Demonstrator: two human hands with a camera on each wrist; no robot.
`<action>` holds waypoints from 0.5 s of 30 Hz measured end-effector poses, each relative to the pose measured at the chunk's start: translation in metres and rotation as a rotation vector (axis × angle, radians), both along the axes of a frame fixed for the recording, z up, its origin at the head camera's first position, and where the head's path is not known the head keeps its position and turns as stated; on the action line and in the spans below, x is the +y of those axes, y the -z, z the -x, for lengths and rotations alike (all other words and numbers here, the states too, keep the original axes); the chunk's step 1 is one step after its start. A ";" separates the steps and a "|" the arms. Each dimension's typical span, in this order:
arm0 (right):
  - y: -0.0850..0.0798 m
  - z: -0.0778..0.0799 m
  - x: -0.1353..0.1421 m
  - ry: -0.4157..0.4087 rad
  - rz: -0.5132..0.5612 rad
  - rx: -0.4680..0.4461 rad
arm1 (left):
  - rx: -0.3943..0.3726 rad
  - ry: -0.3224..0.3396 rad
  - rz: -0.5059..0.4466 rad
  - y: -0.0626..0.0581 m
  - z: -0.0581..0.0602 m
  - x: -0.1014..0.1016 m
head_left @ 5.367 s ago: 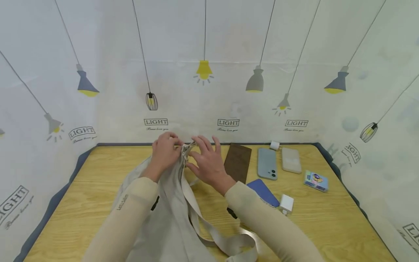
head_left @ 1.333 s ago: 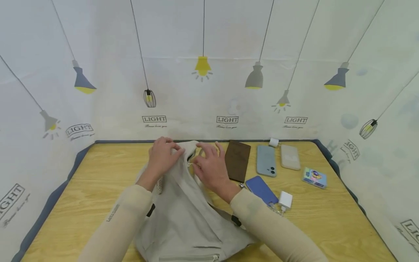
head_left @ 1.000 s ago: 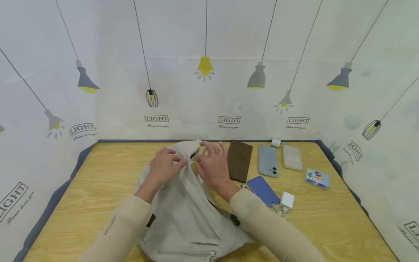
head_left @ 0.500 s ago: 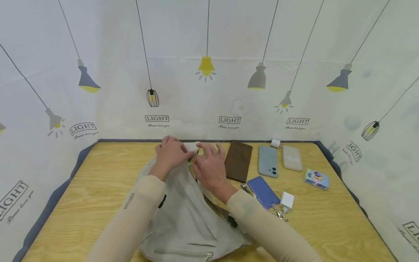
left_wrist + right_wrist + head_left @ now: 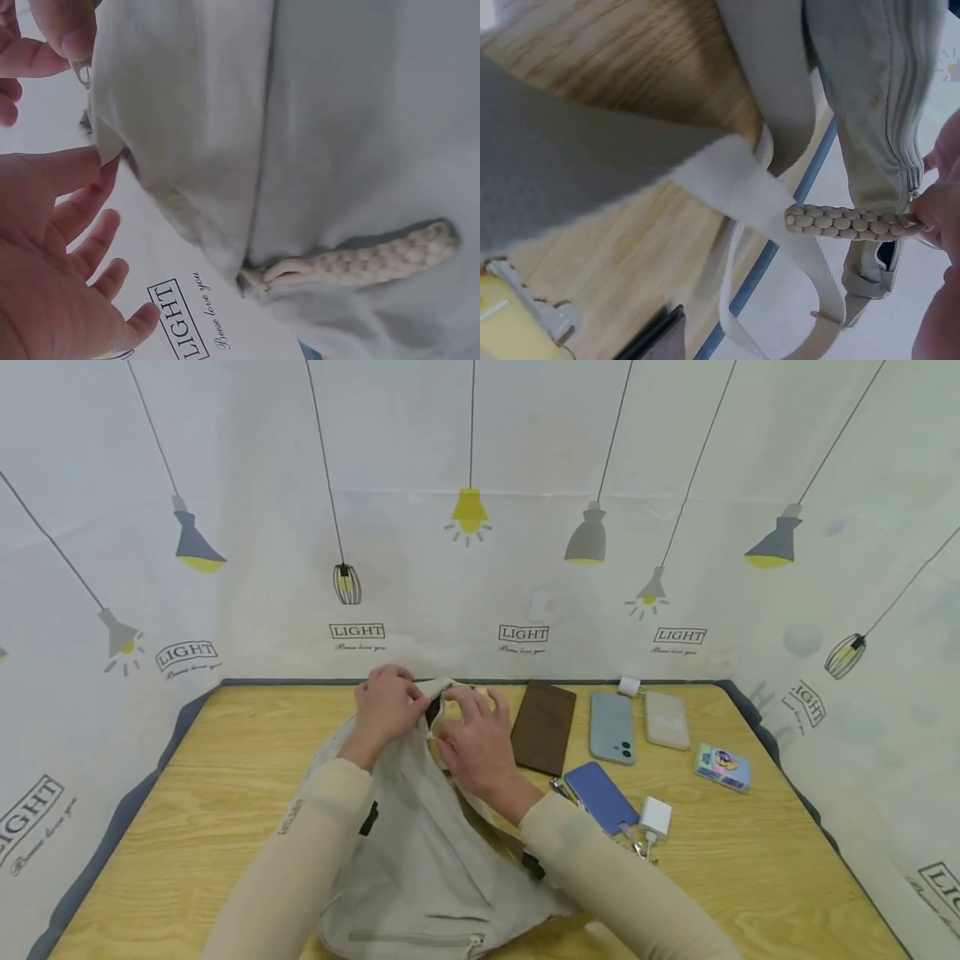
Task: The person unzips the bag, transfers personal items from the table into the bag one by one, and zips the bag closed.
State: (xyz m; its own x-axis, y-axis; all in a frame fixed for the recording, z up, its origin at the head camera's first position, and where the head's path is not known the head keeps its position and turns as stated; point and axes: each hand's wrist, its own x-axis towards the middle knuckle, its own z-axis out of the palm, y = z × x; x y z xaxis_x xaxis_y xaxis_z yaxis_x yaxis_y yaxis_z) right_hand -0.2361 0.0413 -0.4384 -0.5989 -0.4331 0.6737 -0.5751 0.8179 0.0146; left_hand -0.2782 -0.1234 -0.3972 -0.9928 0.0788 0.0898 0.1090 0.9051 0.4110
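A light grey fabric bag [image 5: 420,852] lies on the table, its top towards the back edge. With thumb and forefinger, my left hand [image 5: 384,708] pinches the fabric beside the bag's zip; its other fingers spread loosely in the left wrist view. Close by on the right, my right hand [image 5: 480,747] pinches the zip pull, from which a braided cord [image 5: 840,223] hangs in the right wrist view. Between both hands a dark gap [image 5: 432,710] shows at the bag's mouth. Another braided cord [image 5: 367,259] hangs on the bag's face in the left wrist view.
Right of the bag lie a brown flat case [image 5: 543,727], a blue phone [image 5: 612,727], a pale rounded block [image 5: 667,720], a blue card holder [image 5: 602,797], white chargers [image 5: 656,817] and a small colourful box [image 5: 722,767]. The strap [image 5: 742,180] loops beside the bag.
Since the earliest frame the bag has spread flatter, its front zip pocket now showing, and the strap has shifted. Lately my left hand has drawn slightly left, and the dark gap shows wider.
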 end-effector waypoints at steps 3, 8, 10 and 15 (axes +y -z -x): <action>-0.002 0.000 0.001 -0.022 -0.002 -0.021 | 0.044 -0.006 -0.046 0.001 0.002 -0.003; -0.006 -0.005 0.001 -0.056 -0.013 -0.061 | 0.088 -0.033 -0.117 0.002 0.004 -0.006; -0.008 -0.007 0.001 -0.064 -0.026 -0.065 | 0.098 -0.043 -0.140 0.001 0.005 -0.008; -0.011 -0.012 0.004 -0.077 -0.050 -0.066 | 0.107 -0.050 -0.179 -0.001 0.005 -0.012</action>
State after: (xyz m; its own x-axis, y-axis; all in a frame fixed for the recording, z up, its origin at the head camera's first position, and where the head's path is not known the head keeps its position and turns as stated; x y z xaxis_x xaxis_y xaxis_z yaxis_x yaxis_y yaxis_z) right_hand -0.2241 0.0449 -0.4271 -0.6045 -0.5119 0.6104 -0.6375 0.7703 0.0148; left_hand -0.2837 -0.1352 -0.3957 -0.9791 0.0029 0.2032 0.1175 0.8239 0.5544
